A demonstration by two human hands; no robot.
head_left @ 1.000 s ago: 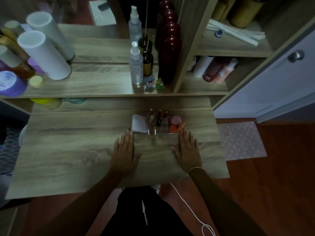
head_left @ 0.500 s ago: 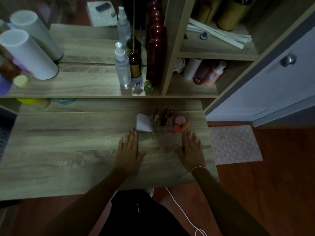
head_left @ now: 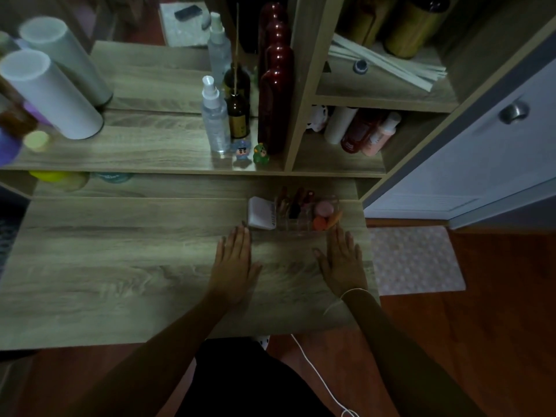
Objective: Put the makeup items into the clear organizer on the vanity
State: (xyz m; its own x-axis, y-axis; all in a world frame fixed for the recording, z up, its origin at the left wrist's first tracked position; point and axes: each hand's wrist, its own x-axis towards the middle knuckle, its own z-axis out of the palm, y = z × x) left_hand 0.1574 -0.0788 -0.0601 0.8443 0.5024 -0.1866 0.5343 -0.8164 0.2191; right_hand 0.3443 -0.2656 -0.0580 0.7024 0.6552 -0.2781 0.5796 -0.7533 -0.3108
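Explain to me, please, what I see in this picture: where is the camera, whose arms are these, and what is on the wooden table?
No machine is here. A person wears one camera on the head; it looks forward and down, so the arms enter from the bottom edge. The left hand and the right hand lie flat and open on the wooden vanity top; they hold nothing. Just beyond the fingertips stands the clear plastic organizer. Inside it are a white rectangular case, some dark stick-shaped items, a round pink item and an orange one. On the shelf behind stand a clear spray bottle and a tall dark red bottle. The light is dim, so the small items are hard to identify.
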